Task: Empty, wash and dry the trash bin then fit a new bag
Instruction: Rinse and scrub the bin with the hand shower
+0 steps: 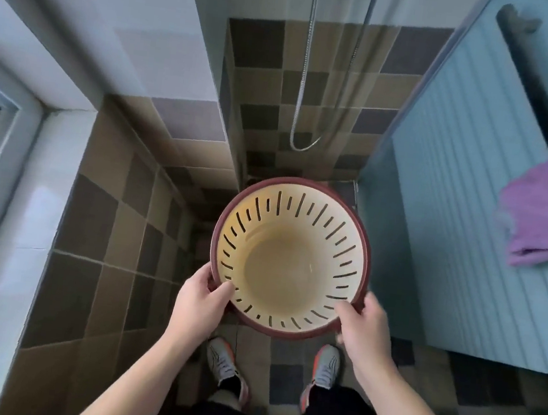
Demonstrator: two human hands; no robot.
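Between left hand and right hand, trash bin rim gripped.

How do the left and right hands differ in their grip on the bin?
The left hand grips the bin at its near-left rim, thumb hooked over onto the cream inner wall; the right hand grips the near-right rim, thumb likewise inside. The left hand sits slightly higher in the picture than the right hand. Shared: both hold the rim with thumbs inside and fingers hidden underneath, keeping the bin mouth-up above the tiled floor.
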